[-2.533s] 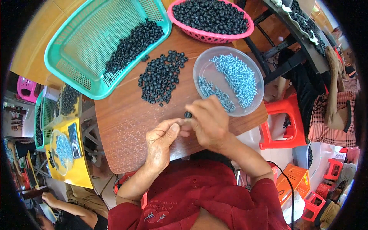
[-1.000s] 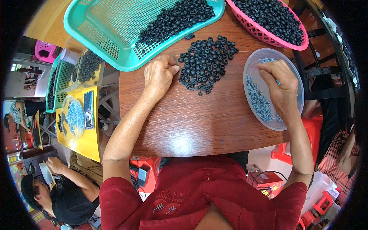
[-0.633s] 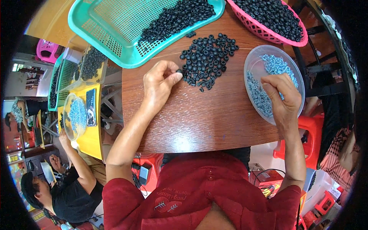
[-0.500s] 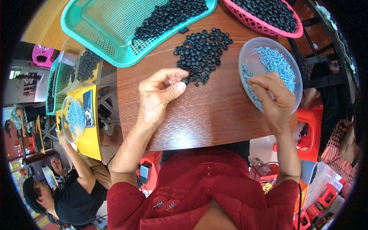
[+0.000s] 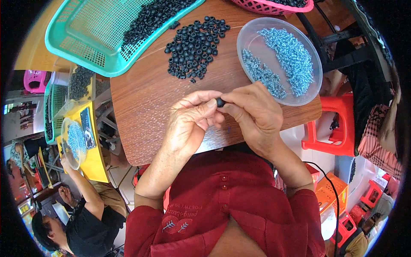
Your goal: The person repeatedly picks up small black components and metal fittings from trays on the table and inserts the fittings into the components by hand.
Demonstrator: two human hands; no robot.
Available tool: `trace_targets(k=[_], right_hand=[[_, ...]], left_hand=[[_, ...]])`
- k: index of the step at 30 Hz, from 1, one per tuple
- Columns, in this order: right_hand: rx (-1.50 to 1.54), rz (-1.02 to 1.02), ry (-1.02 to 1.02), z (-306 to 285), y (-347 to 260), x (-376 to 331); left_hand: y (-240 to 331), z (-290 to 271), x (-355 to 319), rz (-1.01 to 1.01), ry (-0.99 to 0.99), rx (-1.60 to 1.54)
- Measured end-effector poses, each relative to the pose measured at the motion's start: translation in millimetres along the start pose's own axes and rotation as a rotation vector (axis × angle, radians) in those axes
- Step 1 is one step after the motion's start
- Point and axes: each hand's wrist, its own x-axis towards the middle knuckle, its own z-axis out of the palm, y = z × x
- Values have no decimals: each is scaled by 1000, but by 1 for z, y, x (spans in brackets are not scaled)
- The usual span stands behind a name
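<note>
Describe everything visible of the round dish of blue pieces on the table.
The round, shallow dish looks like clear, slightly cloudy plastic. It sits flat on the brown table near its right edge, holding two heaps of small blue pieces, the larger on the right, with a bare strip between. The right hand overlaps its near rim in view; whether they touch is unclear.
</note>
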Motion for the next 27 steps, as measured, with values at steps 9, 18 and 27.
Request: trace_targets(k=[9, 18, 27], right_hand=[[129, 276, -5, -9, 3, -7], [77, 237, -224, -30, 17, -11], [-475, 61, -52, -83, 81, 50]], left_hand=[[-14, 16, 1, 52, 53, 148], [-27, 11, 2, 2, 21, 262], [-27, -11, 13, -13, -44, 211]])
